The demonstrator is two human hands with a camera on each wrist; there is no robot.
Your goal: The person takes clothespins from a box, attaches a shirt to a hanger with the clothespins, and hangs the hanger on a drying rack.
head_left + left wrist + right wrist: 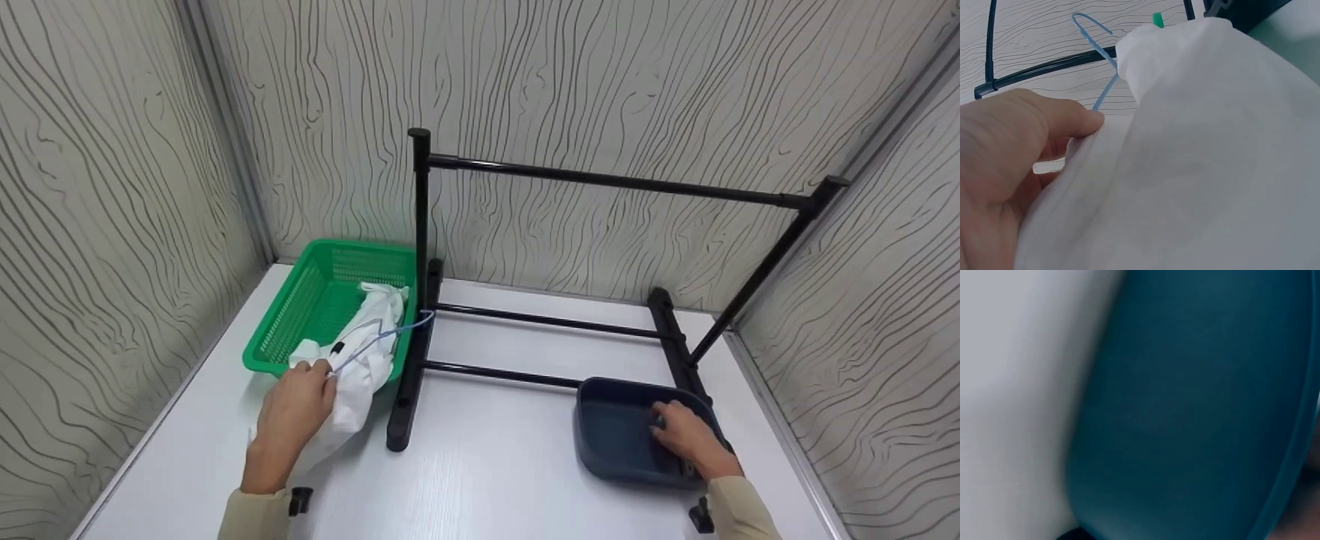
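1. Walls (600, 90), wood-grain pattern: behind & both sides.
2. Tabletop (480, 465), white: bears the lot.
3. Rack (615, 180), blk: top bar spans centre to R; L upright beside basket. We'd call it the main obstacle: upright and foot lie close to the hanger hook; contact unclear to us.
4. Basket (262, 366), green, perforated: L of rack; rim could snag cloth, we judge.
5. Garment (352, 394), white, crumpled: partly in basket, spilling over near rim, bunched by L hand. We'd gather loose folds before any lift.
6. Bin (615, 435), dk blue: R side, at rack's R foot. We'd approach from above, so wrist clears the rim.
7. Hanger (1107, 90), lt blue, thin: at cloth's edge, hook sticking out. We'd hold cloth & hanger tog. and turn hook away from upright.
8. L hand (298, 397): fingers curled, thumb pinching garment next to hanger; narrow grip.
9. R hand (686, 433): in bin, fingers bent; whether it holds anything, we can't tell.
10. Blk patch (337, 347): on garment; too sm. to ID.
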